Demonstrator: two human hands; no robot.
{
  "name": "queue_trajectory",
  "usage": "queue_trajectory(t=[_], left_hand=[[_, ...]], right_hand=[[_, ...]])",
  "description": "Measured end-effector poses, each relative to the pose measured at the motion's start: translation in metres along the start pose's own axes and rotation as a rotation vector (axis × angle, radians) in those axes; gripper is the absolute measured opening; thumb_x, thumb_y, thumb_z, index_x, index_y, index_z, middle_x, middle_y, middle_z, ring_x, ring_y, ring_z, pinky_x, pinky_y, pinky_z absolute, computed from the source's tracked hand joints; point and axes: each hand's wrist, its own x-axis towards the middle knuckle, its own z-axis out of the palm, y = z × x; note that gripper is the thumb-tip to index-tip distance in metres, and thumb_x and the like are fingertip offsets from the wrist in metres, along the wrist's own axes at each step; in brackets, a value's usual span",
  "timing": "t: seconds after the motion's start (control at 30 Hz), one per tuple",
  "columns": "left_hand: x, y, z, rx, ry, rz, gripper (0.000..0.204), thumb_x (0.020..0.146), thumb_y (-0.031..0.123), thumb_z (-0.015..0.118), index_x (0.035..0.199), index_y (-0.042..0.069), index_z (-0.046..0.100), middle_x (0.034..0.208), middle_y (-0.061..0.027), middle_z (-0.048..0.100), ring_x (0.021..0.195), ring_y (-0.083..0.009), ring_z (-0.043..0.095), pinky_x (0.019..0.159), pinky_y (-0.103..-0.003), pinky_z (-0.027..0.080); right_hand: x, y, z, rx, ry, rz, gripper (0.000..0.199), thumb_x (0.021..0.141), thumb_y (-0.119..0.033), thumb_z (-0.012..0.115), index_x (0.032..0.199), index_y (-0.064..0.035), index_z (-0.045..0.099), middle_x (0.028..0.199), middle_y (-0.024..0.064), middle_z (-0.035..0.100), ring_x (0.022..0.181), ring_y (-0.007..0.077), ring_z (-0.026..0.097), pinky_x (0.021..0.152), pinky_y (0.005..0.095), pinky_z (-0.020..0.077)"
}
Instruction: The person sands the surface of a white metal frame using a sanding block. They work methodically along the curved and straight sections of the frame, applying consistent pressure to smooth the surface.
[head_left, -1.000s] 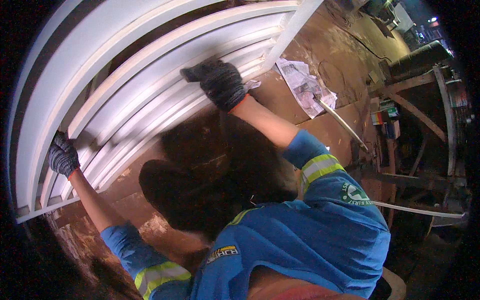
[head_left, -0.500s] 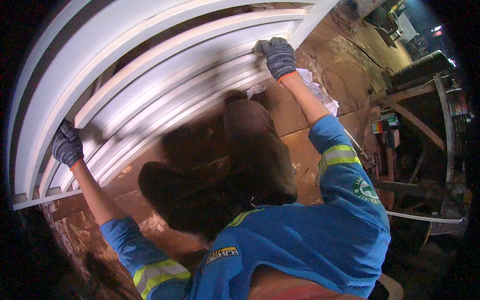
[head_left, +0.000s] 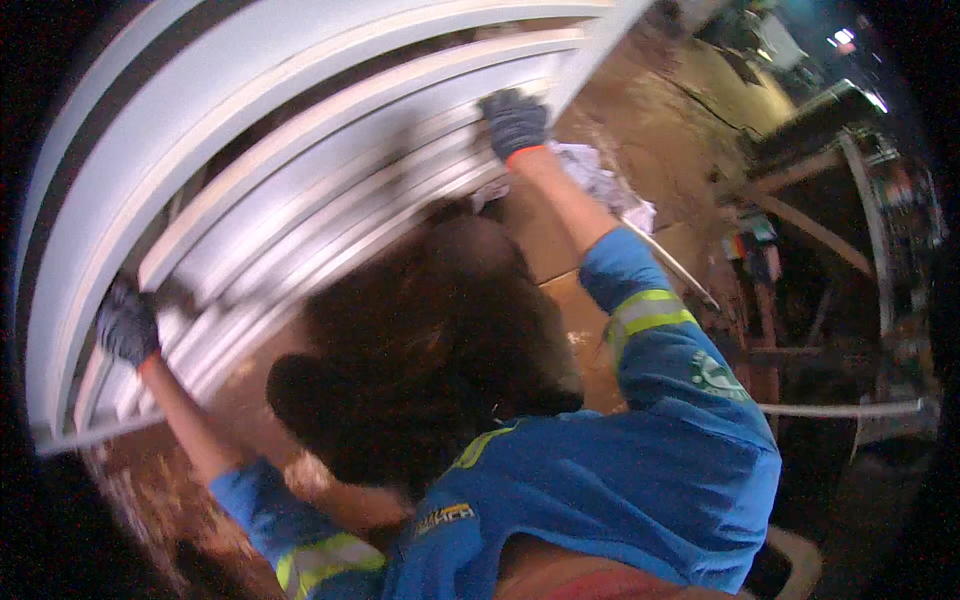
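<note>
Across the upper left of the head view, a white slatted panel [head_left: 310, 175] is filling the space, its long bars bending toward the rim, and the person in the blue shirt [head_left: 600, 490] is leaning over it with both arms spreading wide. I'm seeing the left hand [head_left: 129, 322], in a dark grey knitted glove with an orange cuff, resting at the panel's lower left end; its fingers are disappearing among the bars, so I cannot tell whether they are closing round one. The right hand [head_left: 516, 122], gloved the same way, is touching the slats near the panel's right end, fingers bending downward in a blur; whether it is holding anything, I cannot tell. Dark-clad legs [head_left: 430, 330] are taking up the middle, between the arms and just below the panel. Near the right forearm, crumpled paper [head_left: 598, 180] is lying on the brown floor [head_left: 690, 120], and a thin pale strip [head_left: 672, 260] is slanting away beside it. Farther right, a wooden framework [head_left: 815, 235] is standing in the gloom, and a second pale strip [head_left: 850, 410] is running past the right sleeve [head_left: 645, 300] with its yellow-and-silver band.
</note>
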Motion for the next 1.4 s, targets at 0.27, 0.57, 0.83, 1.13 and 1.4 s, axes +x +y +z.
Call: queue_trajectory(t=[0.27, 0.57, 0.83, 1.13, 1.4], left_hand=[[-0.011, -0.006, 0.021, -0.264, 0.033, -0.028, 0.037, 0.093, 0.031, 0.043, 0.117, 0.011, 0.062, 0.108, -0.0114, 0.066, 0.089, -0.0322, 0.063, 0.074, -0.040, 0.050], [-0.008, -0.007, 0.042, -0.439, 0.150, -0.086, 0.049, 0.099, 0.041, 0.028, 0.108, 0.014, 0.068, 0.089, -0.0083, 0.070, 0.077, -0.0288, 0.066, 0.067, -0.040, 0.051], [-0.011, -0.009, 0.088, -0.419, 0.175, -0.038, 0.042, 0.093, 0.042, 0.038, 0.106, 0.013, 0.067, 0.091, -0.0096, 0.068, 0.078, -0.0292, 0.064, 0.067, -0.042, 0.050], [-0.005, -0.029, 0.041, -0.298, 0.272, -0.178, 0.048, 0.089, 0.054, 0.038, 0.098, 0.019, 0.070, 0.089, -0.0147, 0.068, 0.074, -0.0388, 0.062, 0.064, -0.049, 0.047], [-0.005, 0.001, 0.024, -0.328, 0.296, -0.166, 0.048, 0.091, 0.050, 0.037, 0.101, 0.017, 0.070, 0.095, -0.0151, 0.067, 0.082, -0.0388, 0.063, 0.072, -0.047, 0.049]], right_hand=[[-0.008, 0.009, -0.039, 0.213, -0.117, -0.018, 0.044, 0.073, -0.026, 0.060, 0.117, -0.0178, 0.055, 0.115, 0.0174, 0.051, 0.099, 0.0377, 0.055, 0.083, 0.0507, 0.0459], [0.000, 0.015, -0.049, 0.286, -0.210, -0.005, 0.043, 0.077, -0.026, 0.062, 0.118, -0.0146, 0.053, 0.126, 0.0179, 0.051, 0.107, 0.0384, 0.055, 0.088, 0.0535, 0.0429], [0.008, 0.038, 0.020, -0.188, 0.168, -0.386, 0.048, 0.088, -0.034, 0.046, 0.132, -0.0148, 0.047, 0.141, 0.0140, 0.041, 0.125, 0.0327, 0.045, 0.099, 0.0518, 0.0366], [-0.027, -0.080, -0.037, 0.239, -0.026, -0.266, 0.051, 0.075, -0.021, 0.060, 0.126, -0.0202, 0.052, 0.128, 0.0106, 0.052, 0.113, 0.0279, 0.053, 0.086, 0.0492, 0.0432], [-0.064, -0.267, -0.042, 0.606, 0.056, -0.023, 0.015, 0.078, -0.024, 0.062, 0.085, -0.0124, 0.057, 0.093, 0.0093, 0.059, 0.092, 0.0281, 0.056, 0.077, 0.0409, 0.0458]])
